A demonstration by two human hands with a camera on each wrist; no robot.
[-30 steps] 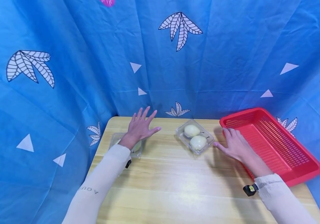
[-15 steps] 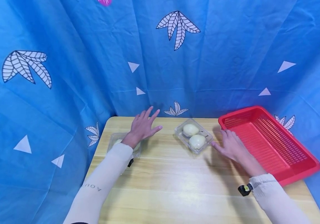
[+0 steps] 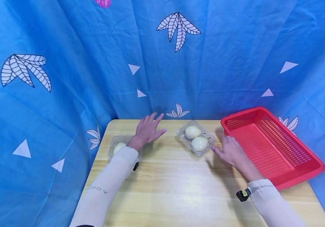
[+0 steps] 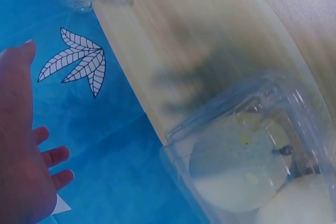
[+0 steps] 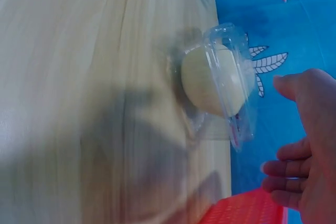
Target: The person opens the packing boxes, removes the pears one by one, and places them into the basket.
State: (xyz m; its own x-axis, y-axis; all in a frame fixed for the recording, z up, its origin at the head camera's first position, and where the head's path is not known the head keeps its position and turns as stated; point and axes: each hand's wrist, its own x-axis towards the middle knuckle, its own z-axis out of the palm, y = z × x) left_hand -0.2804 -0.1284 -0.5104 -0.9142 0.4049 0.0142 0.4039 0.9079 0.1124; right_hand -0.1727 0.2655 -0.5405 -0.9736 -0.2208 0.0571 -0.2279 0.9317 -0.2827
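Head: left hand [image 3: 146,130] spread, holding nothing, near one clear box [image 3: 120,142]; right hand [image 3: 232,152] between second box [image 3: 196,138] — two pale fruits [image 3: 199,144] inside — and one red basket [image 3: 264,148]. Left wrist: two boxes. Right wrist: fingers loosely bent, gripping nothing.

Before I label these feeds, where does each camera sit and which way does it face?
Head: worn on head, facing forward and down at table, red basket and curtain; sleeves, left grip and right grip show.
Left wrist: worn there, facing left fruit box and curtain; part of left grip shows.
Right wrist: worn there, facing middle fruit box and curtain; right grip shows, left grip partly.
Head and right wrist share red basket and middle fruit box.
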